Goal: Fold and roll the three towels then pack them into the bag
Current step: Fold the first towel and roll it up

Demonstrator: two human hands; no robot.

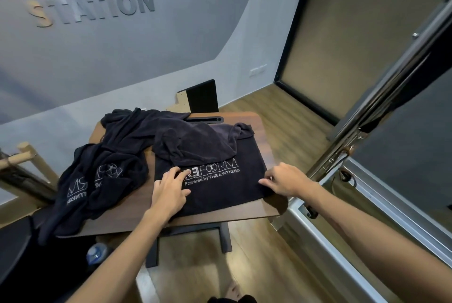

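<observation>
A dark navy towel (220,190) with white "REFORM" lettering lies partly spread on the small wooden table (137,207), its far half bunched up. My left hand (170,191) rests flat on its near left part, fingers over the logo. My right hand (285,180) pinches the towel's near right edge. A second dark towel (97,180) lies crumpled on the table's left side and hangs over the edge. More dark cloth (144,129) is heaped at the back. No bag is visible.
A black board (203,97) and a wooden piece lean against the wall behind the table. A metal-framed pilates machine (367,205) stands close on the right. A water bottle (96,253) sits low at the left, beside a wooden frame (24,156).
</observation>
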